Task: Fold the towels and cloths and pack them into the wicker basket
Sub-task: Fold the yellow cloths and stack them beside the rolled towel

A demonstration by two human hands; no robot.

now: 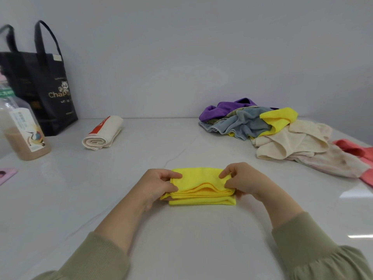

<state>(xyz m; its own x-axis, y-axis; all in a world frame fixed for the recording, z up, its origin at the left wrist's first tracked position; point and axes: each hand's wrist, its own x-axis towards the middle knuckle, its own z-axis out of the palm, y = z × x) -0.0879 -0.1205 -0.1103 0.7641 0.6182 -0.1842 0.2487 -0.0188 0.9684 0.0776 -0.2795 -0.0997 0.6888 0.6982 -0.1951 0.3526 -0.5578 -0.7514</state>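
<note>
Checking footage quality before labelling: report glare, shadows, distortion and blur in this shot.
Head view: soft, even light, only a faint shadow under the yellow cloth; bright glare patches on the glossy table near the right edge; wide-angle distortion leans the bottle and black bag outward at left; edges slightly soft.

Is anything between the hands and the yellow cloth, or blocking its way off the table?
Nothing visible. The left hand and right hand both pinch the folded yellow cloth at its ends. No wicker basket shows in this view, so its path there cannot be judged.
</note>
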